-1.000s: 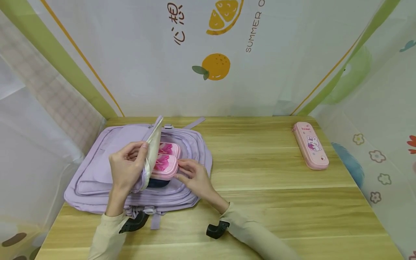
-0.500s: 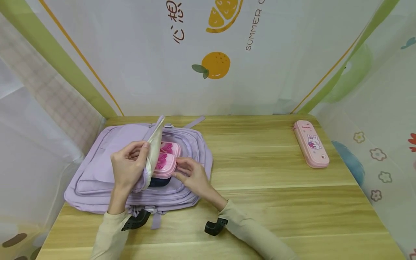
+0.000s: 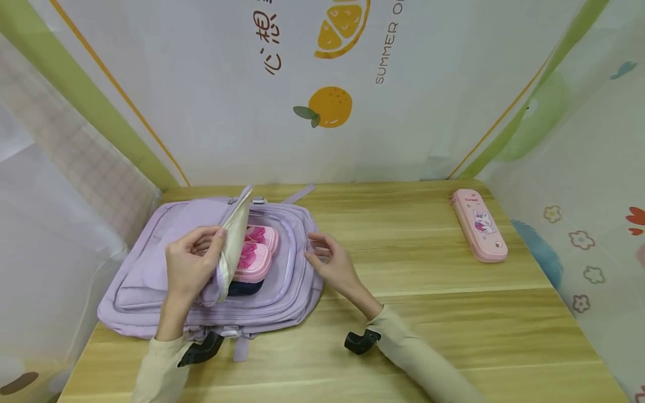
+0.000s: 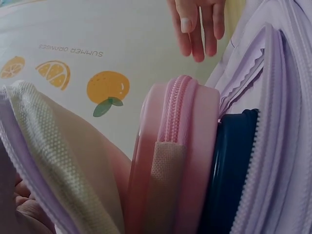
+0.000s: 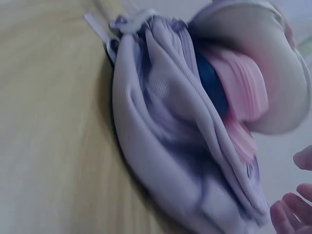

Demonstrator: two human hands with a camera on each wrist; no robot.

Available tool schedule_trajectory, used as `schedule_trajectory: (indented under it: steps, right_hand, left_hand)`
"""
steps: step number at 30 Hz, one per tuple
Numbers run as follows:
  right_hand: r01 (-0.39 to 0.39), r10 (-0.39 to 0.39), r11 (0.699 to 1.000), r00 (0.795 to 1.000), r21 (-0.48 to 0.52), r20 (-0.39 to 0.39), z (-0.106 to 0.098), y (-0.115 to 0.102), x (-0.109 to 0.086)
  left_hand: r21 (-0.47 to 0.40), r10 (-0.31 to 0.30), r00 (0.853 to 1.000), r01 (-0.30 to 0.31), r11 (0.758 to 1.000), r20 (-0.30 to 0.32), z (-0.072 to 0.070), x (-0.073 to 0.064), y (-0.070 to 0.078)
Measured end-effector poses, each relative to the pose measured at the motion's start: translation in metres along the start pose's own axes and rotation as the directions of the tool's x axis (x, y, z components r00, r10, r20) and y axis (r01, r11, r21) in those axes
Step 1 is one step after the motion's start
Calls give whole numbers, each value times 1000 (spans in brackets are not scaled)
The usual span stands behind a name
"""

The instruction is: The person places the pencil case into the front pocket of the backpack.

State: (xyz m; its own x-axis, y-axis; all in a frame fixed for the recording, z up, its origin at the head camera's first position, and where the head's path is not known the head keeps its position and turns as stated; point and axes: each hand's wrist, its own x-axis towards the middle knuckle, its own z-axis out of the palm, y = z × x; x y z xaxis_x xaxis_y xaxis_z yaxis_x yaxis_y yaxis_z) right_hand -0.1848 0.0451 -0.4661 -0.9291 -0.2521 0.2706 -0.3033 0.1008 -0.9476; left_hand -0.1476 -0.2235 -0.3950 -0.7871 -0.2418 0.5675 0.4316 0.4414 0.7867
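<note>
A lilac backpack (image 3: 297, 280) lies flat on the table with its front pocket unzipped. My left hand (image 3: 190, 266) pinches the pocket's cream-lined flap (image 3: 235, 235) and holds it raised. Inside the pocket sit two pink pencil cases with flower prints, a nearer case (image 3: 256, 262) and a farther case (image 3: 273, 239). Below the nearer one is a dark navy case (image 4: 231, 161), partly hidden; what it holds is not visible. My right hand (image 3: 339, 268) hovers by the bag's right edge, fingers loosely bent and holding nothing, apart from the pencil cases.
Another pink pencil case (image 3: 480, 225), with a bunny print, lies at the table's far right. The wooden table (image 3: 403, 268) stretches between it and the bag. Printed curtains (image 3: 428, 112) enclose the back and sides. Straps stick out from the backpack.
My right hand has let go of the nearer pink pencil case and moved right, to the bag's edge. The left hand keeps holding the flap up.
</note>
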Motion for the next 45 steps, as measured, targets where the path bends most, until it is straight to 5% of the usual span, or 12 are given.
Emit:
schedule_trajectory:
  steps: [8, 17, 27, 36, 41, 45]
  right_hand:
    - [-73, 66, 992, 995, -98, -76, -44, 9, -2]
    - [-139, 95, 951, 981, -274, -167, -106, 23, -19]
    - [-230, 145, 916, 954, -329, -264, -166, 39, -32]
    - [-334, 168, 872, 891, -357, -422, -207, 41, -37]
    - [-388, 132, 849, 814, -360, -566, -232, 45, -42]
    - [-439, 62, 796, 743, -416, -666, -251, 46, -48]
  left_hand:
    - [-4, -43, 999, 43, 999, 23, -1, -9, -3]
    - [-18, -96, 995, 96, 995, 35, 0, -17, -4]
    - [-18, -114, 993, 114, 993, 20, 3, -19, -7]
    - [-10, -119, 993, 119, 993, 8, 5, -19, -6]
    - [-8, -114, 993, 114, 993, -9, 2, -18, -6]
    - [-17, -115, 993, 115, 993, -15, 1, -16, -5]
